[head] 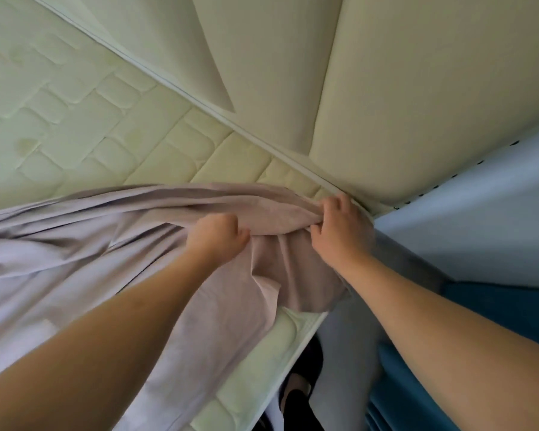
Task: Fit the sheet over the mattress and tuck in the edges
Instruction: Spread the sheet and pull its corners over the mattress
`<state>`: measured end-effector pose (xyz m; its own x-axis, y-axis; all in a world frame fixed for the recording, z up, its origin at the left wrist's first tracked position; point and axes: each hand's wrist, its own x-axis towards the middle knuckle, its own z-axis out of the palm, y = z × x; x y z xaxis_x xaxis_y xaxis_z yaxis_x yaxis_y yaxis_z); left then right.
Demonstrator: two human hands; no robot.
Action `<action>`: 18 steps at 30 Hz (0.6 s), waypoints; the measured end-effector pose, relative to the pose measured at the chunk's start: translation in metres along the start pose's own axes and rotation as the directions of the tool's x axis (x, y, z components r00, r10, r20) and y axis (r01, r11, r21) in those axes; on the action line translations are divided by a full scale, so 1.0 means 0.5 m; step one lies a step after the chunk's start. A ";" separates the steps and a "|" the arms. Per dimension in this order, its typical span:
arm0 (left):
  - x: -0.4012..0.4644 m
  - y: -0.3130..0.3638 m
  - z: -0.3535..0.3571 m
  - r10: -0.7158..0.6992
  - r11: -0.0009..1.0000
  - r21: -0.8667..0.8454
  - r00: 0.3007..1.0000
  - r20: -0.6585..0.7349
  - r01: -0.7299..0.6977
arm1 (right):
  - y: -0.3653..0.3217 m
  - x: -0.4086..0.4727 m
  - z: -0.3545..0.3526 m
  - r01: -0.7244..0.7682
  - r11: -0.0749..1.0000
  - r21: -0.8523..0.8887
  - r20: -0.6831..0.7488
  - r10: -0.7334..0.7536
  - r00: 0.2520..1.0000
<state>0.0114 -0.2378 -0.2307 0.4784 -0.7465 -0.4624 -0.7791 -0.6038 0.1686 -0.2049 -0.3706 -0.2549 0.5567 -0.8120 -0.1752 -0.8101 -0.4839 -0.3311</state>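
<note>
The left hand (220,236) grips a bunched fold of the lilac sheet (75,259), which spreads behind and to its left. Just beside it, the right hand (339,227) pinches the sheet's edge at the mattress (91,119) corner; beyond stands the padded headboard (386,88).

You are looking at a cream padded headboard (402,88) filling the top right, its panels catching soft light; a pale wall (479,219) is running beside it; teal fabric (511,309), perhaps a curtain, is hanging lower right.
</note>
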 end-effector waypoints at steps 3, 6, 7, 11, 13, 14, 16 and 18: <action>-0.078 0.002 0.067 -0.076 0.995 -0.018 0.894 0.442 0.093 | -0.057 -0.049 0.014 0.051 0.978 0.203 0.271 -0.106 0.957; -0.146 0.017 0.153 -0.140 0.981 -0.048 0.861 0.489 0.187 | -0.095 -0.092 0.058 0.108 0.952 0.285 0.348 -0.208 0.914; -0.162 0.025 0.177 -0.155 0.976 -0.077 0.892 0.426 0.206 | -0.108 -0.105 0.071 0.087 0.941 0.326 0.380 -0.215 0.900; -0.177 0.048 0.222 -0.087 0.943 -0.309 0.987 0.135 0.126 | -0.123 -0.156 0.113 0.110 0.962 0.248 0.577 -0.238 0.781; -0.185 0.048 0.227 -0.081 0.886 -0.458 0.997 0.012 0.077 | -0.107 -0.182 0.133 0.213 0.974 0.084 0.541 -0.224 0.810; -0.192 0.050 0.223 -0.078 0.851 -0.522 0.997 -0.023 0.055 | -0.102 -0.191 0.136 0.235 0.971 0.043 0.475 -0.227 0.850; -0.212 0.059 0.213 -0.049 0.799 -0.601 0.998 -0.031 0.021 | -0.095 -0.201 0.131 0.180 0.977 0.116 0.312 -0.208 0.927; -0.236 0.066 0.209 -0.012 0.791 -0.612 1.000 -0.027 -0.007 | -0.093 -0.210 0.115 0.106 0.977 0.187 0.275 -0.156 0.949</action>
<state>-0.1131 -0.1407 -0.2615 0.4984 -0.7465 -0.4409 -0.3715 -0.6434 0.6693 -0.2153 -0.2442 -0.2745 0.7050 -0.6052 -0.3698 -0.6977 -0.4980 -0.5150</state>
